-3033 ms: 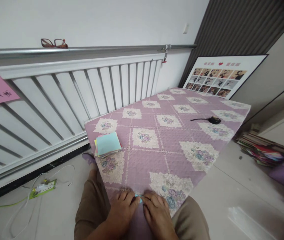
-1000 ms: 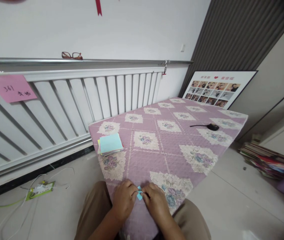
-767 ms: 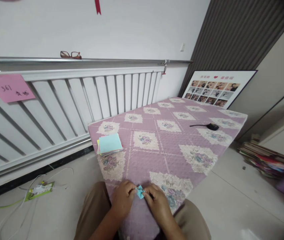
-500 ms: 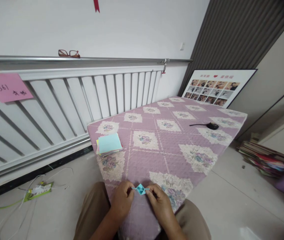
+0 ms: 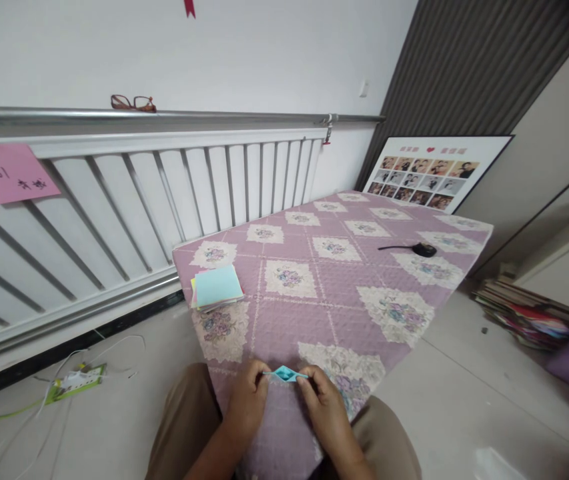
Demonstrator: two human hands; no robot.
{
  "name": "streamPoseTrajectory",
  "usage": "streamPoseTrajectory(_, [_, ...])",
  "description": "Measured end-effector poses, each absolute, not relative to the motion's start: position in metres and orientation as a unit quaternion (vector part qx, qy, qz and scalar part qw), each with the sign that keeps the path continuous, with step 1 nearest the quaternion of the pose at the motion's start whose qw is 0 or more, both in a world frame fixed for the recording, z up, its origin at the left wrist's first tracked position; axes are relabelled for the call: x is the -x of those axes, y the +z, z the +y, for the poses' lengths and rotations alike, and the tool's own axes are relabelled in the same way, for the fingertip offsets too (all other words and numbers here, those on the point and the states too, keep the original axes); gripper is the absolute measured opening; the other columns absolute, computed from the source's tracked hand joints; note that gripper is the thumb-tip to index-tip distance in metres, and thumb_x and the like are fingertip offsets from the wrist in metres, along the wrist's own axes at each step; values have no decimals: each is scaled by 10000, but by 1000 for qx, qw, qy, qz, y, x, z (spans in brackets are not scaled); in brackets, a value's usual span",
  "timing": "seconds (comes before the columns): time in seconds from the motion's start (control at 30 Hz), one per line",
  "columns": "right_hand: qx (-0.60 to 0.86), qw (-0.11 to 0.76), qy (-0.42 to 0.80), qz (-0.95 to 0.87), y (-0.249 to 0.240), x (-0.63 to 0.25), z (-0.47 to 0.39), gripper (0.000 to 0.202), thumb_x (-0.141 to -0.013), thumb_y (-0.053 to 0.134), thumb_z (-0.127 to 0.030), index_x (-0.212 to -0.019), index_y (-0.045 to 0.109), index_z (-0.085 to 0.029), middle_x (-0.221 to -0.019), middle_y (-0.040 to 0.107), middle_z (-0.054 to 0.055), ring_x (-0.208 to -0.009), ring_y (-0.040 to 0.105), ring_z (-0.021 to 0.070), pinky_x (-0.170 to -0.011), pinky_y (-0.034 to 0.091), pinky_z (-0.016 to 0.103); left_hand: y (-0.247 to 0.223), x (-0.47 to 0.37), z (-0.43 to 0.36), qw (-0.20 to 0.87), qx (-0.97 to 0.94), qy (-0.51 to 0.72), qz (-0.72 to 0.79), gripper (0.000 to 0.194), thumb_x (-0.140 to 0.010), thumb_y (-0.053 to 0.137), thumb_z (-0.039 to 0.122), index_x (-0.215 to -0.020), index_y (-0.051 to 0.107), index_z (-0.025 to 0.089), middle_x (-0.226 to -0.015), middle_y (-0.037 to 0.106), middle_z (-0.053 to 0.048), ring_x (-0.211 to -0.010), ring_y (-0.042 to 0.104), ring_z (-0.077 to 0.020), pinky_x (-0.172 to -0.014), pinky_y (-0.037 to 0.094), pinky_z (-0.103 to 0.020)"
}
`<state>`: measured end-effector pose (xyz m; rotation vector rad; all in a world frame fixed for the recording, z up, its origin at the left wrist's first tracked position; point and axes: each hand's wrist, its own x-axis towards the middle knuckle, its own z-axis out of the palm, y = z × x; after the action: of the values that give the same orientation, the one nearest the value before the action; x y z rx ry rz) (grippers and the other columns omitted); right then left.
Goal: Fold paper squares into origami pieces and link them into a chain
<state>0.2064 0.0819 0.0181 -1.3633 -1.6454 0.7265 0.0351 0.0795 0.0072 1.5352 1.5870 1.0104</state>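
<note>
Pinching one end each, the person's left hand [image 5: 249, 393] and right hand [image 5: 323, 395] hold a small folded piece of blue paper [image 5: 285, 374] between them, at the near, narrow end of the bench [image 5: 284, 333]. Its long axis runs crosswise, from the left hand to the right, while its middle spreads into a diamond-shaped hollow that shows from above. Neither hand is clearly nearer: the paper lies directly between the two, its left tip in one grip and its right tip in the other, with the diamond free of both. Each grip is pressed together, thumb against finger, on a thin tapering end; whether the paper's underside touches the flowered cloth [image 5: 334, 307] cannot be told. Beyond the left hand, near the bench's left edge, lies a stack of coloured paper squares [image 5: 218, 287] with a light blue sheet on top. Well apart, toward the far right, a black object with a thin tail [image 5: 424, 249] rests on the cloth.
</note>
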Motion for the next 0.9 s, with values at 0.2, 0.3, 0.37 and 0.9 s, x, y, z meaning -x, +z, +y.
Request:
streamPoseTrajectory(0.2, [547, 437, 269, -661, 5, -206, 84, 175, -855, 497, -317, -941, 607, -211, -896, 636, 51, -847, 604, 192, -779, 488, 304, 5, -38, 77, 288, -668, 330, 602, 188, -785, 422, 111, -823, 579, 207, -840, 601, -21, -830, 544, -182, -781, 398, -306])
streamPoseTrajectory(0.3, [565, 454, 254, -640, 0, -207, 84, 232, -856, 497, -303, -1050, 570, -201, -967, 639, 69, -887, 610, 196, -803, 496, 322, 5, -40, 76, 269, -683, 306, 606, 219, -785, 441, 111, -907, 590, 215, -917, 606, -35, -901, 539, -201, -824, 391, -326])
streamPoseTrajectory(0.37, [559, 453, 242, -651, -1, -208, 83, 185, -867, 489, -303, -994, 584, -208, -995, 628, 76, -927, 603, 202, -825, 493, 334, 5, -40, 75, 264, -680, 305, 612, 267, -779, 457, 111, -987, 582, 224, -978, 607, -38, -938, 538, -207, -844, 390, -333])
streamPoseTrajectory(0.9, [532, 411, 170, -721, 1, -204, 82, 236, -857, 537, -311, -1065, 621, -236, -1190, 592, 101, -1153, 522, 243, -970, 443, 441, 1, -40, 75, 271, -668, 336, 606, 166, -836, 440, 143, -907, 572, 214, -910, 614, -26, -878, 556, -184, -805, 402, -307])
